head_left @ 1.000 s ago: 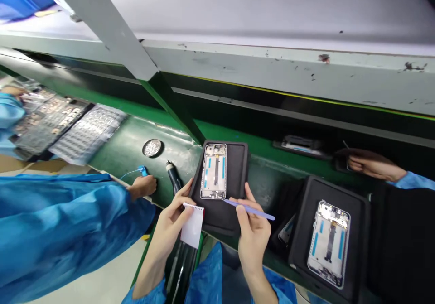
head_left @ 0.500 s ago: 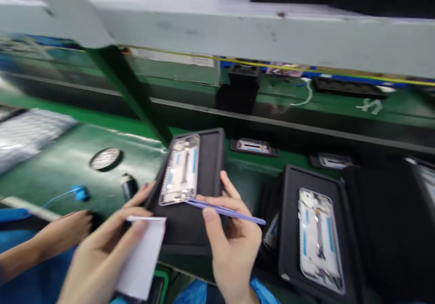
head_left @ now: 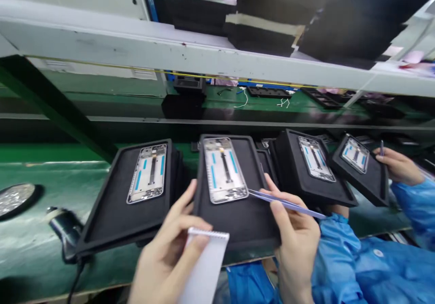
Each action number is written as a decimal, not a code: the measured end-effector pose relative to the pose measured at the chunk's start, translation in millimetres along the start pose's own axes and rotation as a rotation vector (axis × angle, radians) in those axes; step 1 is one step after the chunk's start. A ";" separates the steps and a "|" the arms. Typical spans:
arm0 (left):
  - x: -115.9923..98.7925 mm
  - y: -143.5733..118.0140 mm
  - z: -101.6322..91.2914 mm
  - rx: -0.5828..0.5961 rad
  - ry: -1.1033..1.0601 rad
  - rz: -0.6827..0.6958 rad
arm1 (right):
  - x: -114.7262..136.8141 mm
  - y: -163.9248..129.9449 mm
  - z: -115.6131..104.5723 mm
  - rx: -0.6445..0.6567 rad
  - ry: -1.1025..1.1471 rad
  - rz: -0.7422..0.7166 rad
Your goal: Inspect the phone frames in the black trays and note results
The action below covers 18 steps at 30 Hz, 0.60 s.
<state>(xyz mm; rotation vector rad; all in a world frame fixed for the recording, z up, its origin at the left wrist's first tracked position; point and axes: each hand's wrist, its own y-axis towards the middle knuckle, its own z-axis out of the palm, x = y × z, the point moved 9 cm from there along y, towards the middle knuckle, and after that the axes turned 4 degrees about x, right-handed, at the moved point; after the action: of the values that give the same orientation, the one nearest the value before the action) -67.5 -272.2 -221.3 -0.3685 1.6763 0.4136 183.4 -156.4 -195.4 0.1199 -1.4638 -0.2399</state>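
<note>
My left hand pinches a white paper sheet with a toothed top edge, its fingers beside the left edge of a black tray. A silvery phone frame with blue strips and a dark ribbon down its middle lies in that tray. Purple tweezers are held in my right hand. Their tips reach the frame's lower right corner; whether anything is between them I cannot tell. To the left, another black tray carries a similar phone frame.
On the right, a co-worker's hand in a blue sleeve is at a tilted tray. Another stack of trays stands between. A black cylindrical device and a round dish sit on the left. A white shelf beam crosses above.
The view has swung right. My hands have moved from the tray by the green post to the tray on its right. The sheet and tweezers remain in hand. A co-worker has come into view.
</note>
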 end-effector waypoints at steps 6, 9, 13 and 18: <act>17.1 23.0 109.4 0.206 -0.265 -0.026 | 4.9 8.5 -67.7 -0.149 -0.321 -0.188; 14.2 13.4 109.1 0.176 -0.143 0.094 | 26.5 -7.5 -64.5 -0.162 -0.498 -0.358; -11.2 -28.0 64.4 0.165 -0.039 0.337 | 38.2 -24.6 -37.4 -0.120 -0.443 -0.261; -18.2 -31.8 -58.1 -0.175 0.180 0.307 | 15.4 -13.9 84.0 0.263 -0.181 -0.035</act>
<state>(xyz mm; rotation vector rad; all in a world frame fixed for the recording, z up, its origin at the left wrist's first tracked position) -100.8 -327.5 -197.9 -0.2828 1.8856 0.7769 100.3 -168.0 -174.8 0.3446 -1.6704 -0.0866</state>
